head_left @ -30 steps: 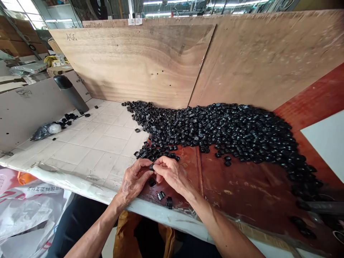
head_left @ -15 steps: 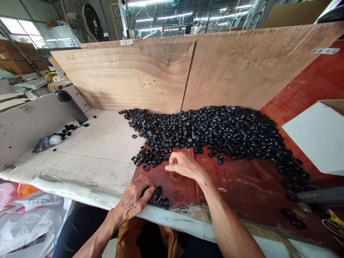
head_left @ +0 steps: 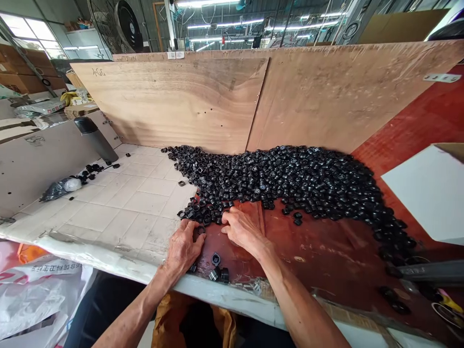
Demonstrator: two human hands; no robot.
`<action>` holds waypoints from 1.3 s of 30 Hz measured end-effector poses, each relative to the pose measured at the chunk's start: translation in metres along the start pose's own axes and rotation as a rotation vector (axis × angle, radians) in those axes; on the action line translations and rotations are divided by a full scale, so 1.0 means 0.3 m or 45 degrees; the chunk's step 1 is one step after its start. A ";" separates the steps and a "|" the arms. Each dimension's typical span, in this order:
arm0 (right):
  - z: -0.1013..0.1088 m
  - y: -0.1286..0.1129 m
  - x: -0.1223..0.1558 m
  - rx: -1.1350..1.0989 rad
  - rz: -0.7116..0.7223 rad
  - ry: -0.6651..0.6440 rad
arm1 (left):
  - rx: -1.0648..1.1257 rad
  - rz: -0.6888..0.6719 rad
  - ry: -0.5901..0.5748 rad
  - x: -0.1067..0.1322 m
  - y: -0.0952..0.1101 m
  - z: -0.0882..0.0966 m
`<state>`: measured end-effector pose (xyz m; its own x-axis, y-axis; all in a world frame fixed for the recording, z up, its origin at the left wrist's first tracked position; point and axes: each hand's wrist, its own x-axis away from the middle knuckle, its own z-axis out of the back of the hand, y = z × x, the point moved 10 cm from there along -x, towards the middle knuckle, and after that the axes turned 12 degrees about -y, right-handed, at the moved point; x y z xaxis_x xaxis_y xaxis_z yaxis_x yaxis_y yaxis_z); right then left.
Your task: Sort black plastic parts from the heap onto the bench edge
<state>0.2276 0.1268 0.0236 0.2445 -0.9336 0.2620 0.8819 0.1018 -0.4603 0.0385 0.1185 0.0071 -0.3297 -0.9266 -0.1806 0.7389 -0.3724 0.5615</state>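
My left hand (head_left: pixel 184 245) is at the front left of the heap, thumb and fingers curled round a small black plastic ring (head_left: pixel 201 230). At the heap's near edge, my right hand (head_left: pixel 241 228) has its fingers bent together against the black parts; what they hold, if anything, is hidden. The heap of small black ring-like plastic parts (head_left: pixel 290 174) runs along the wooden board. Close to the table's front edge lie a few loose black caps (head_left: pixel 215 259), right of my left wrist. Another dark piece (head_left: pixel 192 268) shows beside that wrist.
A tall wooden board (head_left: pixel 181 101) walls off the back. A dark bottle (head_left: pixel 96 140) leans at the left, with a plastic bag (head_left: pixel 54 191) nearer. On the right are a white box (head_left: pixel 427 193) and a grey bar-shaped tool (head_left: pixel 431 270). A fan (head_left: pixel 128 26) stands behind.
My left hand has moved up and away from the loose caps to the ring by the heap. My right hand has shifted slightly, its fingers now lower against the heap's edge.
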 end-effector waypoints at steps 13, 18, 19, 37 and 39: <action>-0.062 -0.081 -0.026 -0.022 0.114 0.136 | 0.948 0.265 -0.101 -0.018 -0.103 -0.044; -0.048 -0.088 -0.025 -0.328 0.244 0.210 | 1.093 0.281 -0.107 -0.015 -0.103 -0.043; -0.051 -0.088 -0.028 -0.451 0.270 0.200 | 1.089 0.276 -0.112 -0.014 -0.100 -0.042; -0.033 -0.058 -0.033 -1.143 0.255 0.231 | 0.892 -0.140 -0.080 -0.025 -0.017 0.024; -0.041 -0.068 -0.037 -1.208 0.284 0.184 | 0.899 -0.146 -0.082 -0.023 -0.013 0.026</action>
<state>0.2019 0.1309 0.0197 0.2587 -0.9659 0.0091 0.1167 0.0219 -0.9929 0.0332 0.1268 0.0124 -0.4326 -0.8706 -0.2342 0.1479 -0.3247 0.9342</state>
